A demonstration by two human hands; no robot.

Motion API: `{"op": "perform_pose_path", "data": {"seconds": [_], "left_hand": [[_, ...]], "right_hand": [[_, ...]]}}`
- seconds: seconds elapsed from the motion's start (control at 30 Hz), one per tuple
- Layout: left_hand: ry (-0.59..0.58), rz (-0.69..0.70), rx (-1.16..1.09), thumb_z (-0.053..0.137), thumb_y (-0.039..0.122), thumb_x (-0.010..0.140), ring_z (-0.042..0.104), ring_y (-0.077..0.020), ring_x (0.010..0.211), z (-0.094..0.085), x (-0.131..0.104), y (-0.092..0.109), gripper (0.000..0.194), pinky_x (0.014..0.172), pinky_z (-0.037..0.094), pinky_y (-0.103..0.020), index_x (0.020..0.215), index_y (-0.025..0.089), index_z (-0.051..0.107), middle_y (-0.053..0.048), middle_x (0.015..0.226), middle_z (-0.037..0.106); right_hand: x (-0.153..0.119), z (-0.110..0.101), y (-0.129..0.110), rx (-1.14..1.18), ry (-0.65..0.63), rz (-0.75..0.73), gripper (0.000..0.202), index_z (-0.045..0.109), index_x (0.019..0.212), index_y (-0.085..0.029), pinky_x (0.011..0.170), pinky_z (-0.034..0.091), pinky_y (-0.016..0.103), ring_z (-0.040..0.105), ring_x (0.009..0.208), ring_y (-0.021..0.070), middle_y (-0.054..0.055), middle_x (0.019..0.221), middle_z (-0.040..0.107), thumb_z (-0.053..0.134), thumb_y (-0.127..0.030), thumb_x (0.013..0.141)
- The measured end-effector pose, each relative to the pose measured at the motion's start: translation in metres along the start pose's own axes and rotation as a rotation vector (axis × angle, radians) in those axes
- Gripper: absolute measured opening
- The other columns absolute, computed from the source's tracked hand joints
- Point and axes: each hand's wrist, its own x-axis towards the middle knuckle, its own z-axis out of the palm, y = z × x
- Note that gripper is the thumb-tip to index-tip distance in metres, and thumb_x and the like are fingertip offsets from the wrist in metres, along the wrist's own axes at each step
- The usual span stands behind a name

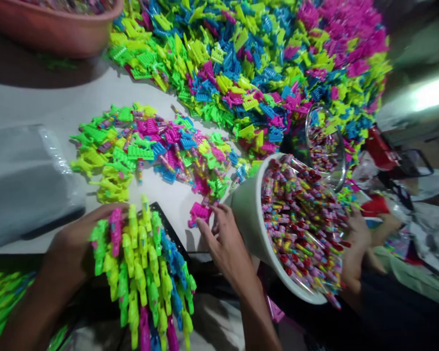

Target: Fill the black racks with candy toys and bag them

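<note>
My right hand point(223, 239) is at the table's front edge, thumb and fingertips closed on a small pink plastic toy point(200, 212) with a comb-like ribbed part. My left hand point(100, 219) is behind a dense cluster of upright plastic toys point(142, 273), mostly yellow and green with some blue and pink. The cluster hides its fingers. A black strip with small holes point(168, 229) shows along the cluster's far side. Just beyond both hands, a loose spread of similar toys and small striped tubes point(157, 141) lies on the white table point(84, 95).
A white bucket point(247, 207) full of wrapped striped tubes leans close by my right hand. Behind it are a clear container point(325, 146) and a large toy heap point(241, 53). A reddish basin point(58, 31) and grey plastic sheet point(22, 180) lie left. Another person's hand point(354, 234) is right.
</note>
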Motion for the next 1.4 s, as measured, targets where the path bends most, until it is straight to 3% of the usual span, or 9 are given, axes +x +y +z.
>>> {"op": "perform_pose_path", "data": {"seconds": [0.1,0.17,0.27,0.4,0.6,0.93,1.13,1.23,1.4], "left_hand": [[-0.028,0.108,-0.01,0.062,0.031,0.091,0.074,-0.0235,0.117,0.0,-0.005,-0.005,0.032,0.101,0.056,-0.025,0.118,0.026,0.078,-0.004,0.136,0.074],[-0.025,0.122,-0.009,0.062,0.029,0.093,0.073,-0.0235,0.121,0.002,-0.006,-0.008,0.034,0.104,0.054,-0.026,0.123,0.026,0.076,-0.004,0.139,0.072],[-0.006,0.156,-0.011,0.063,0.027,0.093,0.07,-0.0228,0.125,0.005,-0.008,-0.012,0.035,0.109,0.05,-0.025,0.126,0.026,0.075,-0.003,0.142,0.07],[-0.009,0.184,0.015,0.063,0.026,0.093,0.071,-0.0235,0.124,0.003,-0.007,-0.013,0.037,0.108,0.051,-0.025,0.128,0.025,0.074,-0.005,0.141,0.071],[-0.029,0.123,0.038,0.063,0.028,0.093,0.074,-0.0252,0.117,-0.004,-0.001,0.002,0.035,0.099,0.056,-0.027,0.125,0.02,0.076,-0.008,0.133,0.075],[0.015,0.014,0.018,0.062,0.028,0.09,0.067,-0.0169,0.071,-0.002,0.001,0.01,0.018,0.083,0.059,-0.029,0.097,0.018,0.075,-0.002,0.095,0.077],[0.084,-0.18,-0.026,0.064,0.036,0.088,0.063,-0.0178,0.063,0.0,0.003,0.019,0.018,0.063,0.057,-0.027,0.084,0.02,0.07,0.001,0.072,0.069],[0.077,-0.267,-0.067,0.065,0.042,0.088,0.066,-0.0191,0.067,0.0,0.001,0.017,0.024,0.068,0.059,-0.03,0.084,0.02,0.071,0.0,0.073,0.07],[0.018,-0.352,-0.045,0.046,0.044,0.1,0.068,-0.0218,0.076,-0.003,-0.007,0.005,0.041,0.083,0.059,-0.036,0.084,0.02,0.075,-0.004,0.079,0.071]], "right_hand": [[-0.006,0.003,-0.001,0.147,-0.027,0.051,0.036,0.067,0.125,-0.02,0.08,0.058,0.031,0.065,0.075,0.0137,0.014,0.135,0.061,0.058,-0.049,0.105],[-0.005,0.006,0.003,0.219,0.021,0.119,0.033,0.069,0.11,-0.019,0.067,0.054,0.027,0.061,0.068,0.0141,0.007,0.104,0.069,0.062,-0.05,0.102],[0.001,0.012,0.01,0.295,0.075,0.228,0.033,0.064,0.097,-0.02,0.054,0.044,0.025,0.055,0.06,0.0151,-0.003,0.07,0.06,0.069,-0.053,0.095],[0.008,0.016,0.012,0.326,0.041,0.162,0.033,0.065,0.097,-0.018,0.06,0.045,0.026,0.056,0.068,0.0156,0.0,0.081,0.064,0.075,-0.048,0.089],[0.007,0.015,0.009,0.331,-0.024,0.094,0.029,0.068,0.092,-0.018,0.061,0.042,0.025,0.052,0.064,0.0145,-0.003,0.07,0.057,0.066,-0.047,0.098],[-0.065,0.01,0.019,0.402,-0.229,-0.14,0.012,0.066,0.105,-0.021,0.077,0.053,0.03,0.066,0.081,0.0182,0.004,0.092,0.07,0.057,-0.029,0.105],[-0.074,0.021,0.023,0.483,-0.24,-0.107,0.01,0.067,0.109,-0.022,0.075,0.054,0.028,0.07,0.08,0.0163,0.003,0.095,0.073,0.06,-0.026,0.102],[-0.074,0.024,0.023,0.49,-0.232,-0.123,0.012,0.069,0.108,-0.022,0.078,0.056,0.028,0.073,0.084,0.0171,0.002,0.095,0.075,0.06,-0.027,0.103],[-0.074,0.026,0.027,0.372,-0.25,-0.277,0.013,0.067,0.111,-0.019,0.076,0.054,0.028,0.071,0.084,0.0165,0.004,0.097,0.073,0.055,-0.022,0.105]]}}
